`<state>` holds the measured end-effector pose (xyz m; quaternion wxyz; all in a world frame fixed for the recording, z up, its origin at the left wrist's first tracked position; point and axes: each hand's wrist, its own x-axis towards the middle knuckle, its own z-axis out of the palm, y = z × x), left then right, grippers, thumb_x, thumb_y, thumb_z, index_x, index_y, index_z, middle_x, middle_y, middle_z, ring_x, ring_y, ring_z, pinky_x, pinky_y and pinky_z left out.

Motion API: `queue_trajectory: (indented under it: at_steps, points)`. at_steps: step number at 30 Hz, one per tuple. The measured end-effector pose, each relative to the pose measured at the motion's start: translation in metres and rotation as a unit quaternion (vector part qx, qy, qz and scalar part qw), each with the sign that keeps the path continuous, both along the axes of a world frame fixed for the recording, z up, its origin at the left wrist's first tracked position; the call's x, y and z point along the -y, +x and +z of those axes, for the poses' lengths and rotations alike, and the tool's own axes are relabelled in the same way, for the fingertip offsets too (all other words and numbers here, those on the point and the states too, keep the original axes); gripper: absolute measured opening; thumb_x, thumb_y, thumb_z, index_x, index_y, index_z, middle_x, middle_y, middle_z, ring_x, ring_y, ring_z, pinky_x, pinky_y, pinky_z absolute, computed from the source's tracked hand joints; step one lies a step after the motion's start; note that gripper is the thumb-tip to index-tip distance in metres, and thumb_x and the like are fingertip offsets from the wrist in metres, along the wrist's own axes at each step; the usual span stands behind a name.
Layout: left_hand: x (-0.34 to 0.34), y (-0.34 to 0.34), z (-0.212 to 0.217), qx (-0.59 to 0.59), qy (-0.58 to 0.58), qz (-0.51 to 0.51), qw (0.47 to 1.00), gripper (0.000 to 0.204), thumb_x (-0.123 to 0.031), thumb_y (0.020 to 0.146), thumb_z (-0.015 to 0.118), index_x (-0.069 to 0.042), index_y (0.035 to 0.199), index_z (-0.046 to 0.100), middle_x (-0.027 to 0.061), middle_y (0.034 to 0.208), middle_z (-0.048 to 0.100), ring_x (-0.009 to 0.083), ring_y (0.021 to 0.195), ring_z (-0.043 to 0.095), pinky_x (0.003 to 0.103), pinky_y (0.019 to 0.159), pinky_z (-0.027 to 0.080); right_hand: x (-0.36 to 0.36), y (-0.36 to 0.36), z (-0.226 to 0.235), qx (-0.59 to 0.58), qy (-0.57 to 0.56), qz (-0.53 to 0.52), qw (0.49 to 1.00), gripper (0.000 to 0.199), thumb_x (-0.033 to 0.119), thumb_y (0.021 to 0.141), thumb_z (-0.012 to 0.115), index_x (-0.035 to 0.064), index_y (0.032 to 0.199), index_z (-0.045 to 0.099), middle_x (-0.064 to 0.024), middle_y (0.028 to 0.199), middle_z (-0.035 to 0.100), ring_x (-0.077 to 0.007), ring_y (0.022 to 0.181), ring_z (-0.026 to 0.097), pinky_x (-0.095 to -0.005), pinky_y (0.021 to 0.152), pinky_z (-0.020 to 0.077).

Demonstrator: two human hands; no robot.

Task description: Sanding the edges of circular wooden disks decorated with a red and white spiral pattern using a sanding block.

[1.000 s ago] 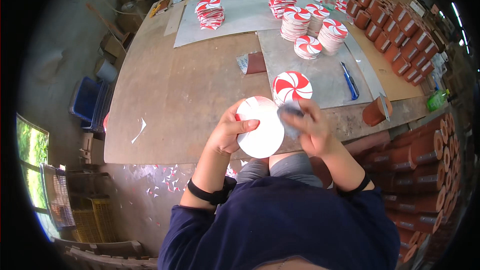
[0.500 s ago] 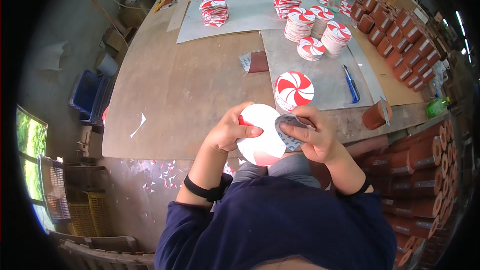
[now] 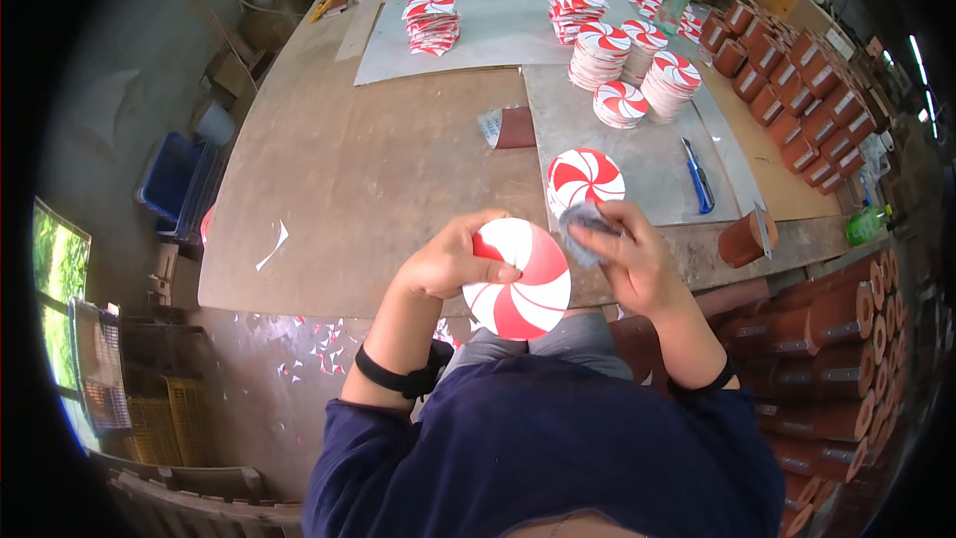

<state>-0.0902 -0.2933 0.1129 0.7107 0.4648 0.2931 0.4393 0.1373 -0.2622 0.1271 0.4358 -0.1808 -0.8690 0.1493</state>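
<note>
My left hand (image 3: 453, 257) grips a round disc (image 3: 520, 304) with a red and white swirl, thumb across its face and fingers behind. The disc is tilted toward me above my lap, at the table's near edge. At its right rim, my right hand (image 3: 637, 261) pinches a folded piece of sandpaper (image 3: 580, 231), its grey printed back showing and blurred by motion. Just beyond, a short stack of swirl discs (image 3: 586, 177) lies on the grey board, partly hidden by the sandpaper and my right hand.
Taller swirl-disc stacks (image 3: 599, 55) stand farther back, with a ragged-edged stack (image 3: 432, 25) to their left. A blue utility knife (image 3: 699, 177), another sandpaper piece (image 3: 508, 128) and a white scrap (image 3: 273, 246) lie on the table (image 3: 378, 159). Brown cylinders (image 3: 812, 100) crowd the right side.
The disc has tipped so its swirl shows clearly instead of glare. My right hand with the sandpaper has shifted slightly right, off the disc's face to its rim.
</note>
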Motion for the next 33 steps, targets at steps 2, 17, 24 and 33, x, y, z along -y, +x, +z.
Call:
queue_trajectory:
  at_steps: [2,17,24,33]
  points:
    - [-0.003,0.001,0.007,0.016,-0.046,-0.017,0.999,0.036,0.006,0.061,0.068,0.002,0.093,0.053,0.0043,0.083,0.057,0.0109,0.076,0.054,0.024,0.068,0.045,0.011,-0.001,0.01,0.047,0.016,0.06,0.997,0.046,-0.009,0.062,0.053,0.0091,0.104,0.057,-0.015,0.094,0.048,-0.0277,0.08,0.053,-0.0297,0.068,0.0444]
    - [-0.018,0.007,0.017,-0.075,0.041,0.002,0.996,0.038,-0.006,0.068,0.066,-0.002,0.101,0.047,0.0061,0.087,0.057,0.0135,0.079,0.055,0.027,0.07,0.045,0.018,-0.017,-0.006,-0.193,-0.433,0.016,0.881,0.038,0.007,0.074,0.062,0.0009,0.109,0.049,-0.0025,0.095,0.055,-0.0098,0.083,0.051,-0.0233,0.072,0.0408]
    - [-0.007,0.036,-0.017,0.234,-0.024,0.119,0.965,0.054,-0.019,0.075,0.059,-0.003,0.12,0.032,0.0143,0.114,0.047,0.0263,0.101,0.051,0.04,0.085,0.042,0.002,-0.044,-0.02,-0.412,-0.434,-0.054,0.799,0.039,0.005,0.075,0.06,0.0005,0.111,0.046,-0.0022,0.094,0.054,-0.0092,0.082,0.05,-0.0228,0.073,0.0413]
    - [-0.009,0.046,-0.003,0.261,-0.145,0.264,0.917,0.037,-0.004,0.08,0.048,0.003,0.115,0.037,0.0135,0.111,0.05,0.0245,0.103,0.05,0.036,0.086,0.042,0.005,-0.025,0.003,-0.105,0.026,-0.159,0.981,0.035,0.003,0.074,0.057,0.0005,0.108,0.052,-0.0152,0.098,0.048,-0.0238,0.083,0.051,-0.0285,0.068,0.0426]
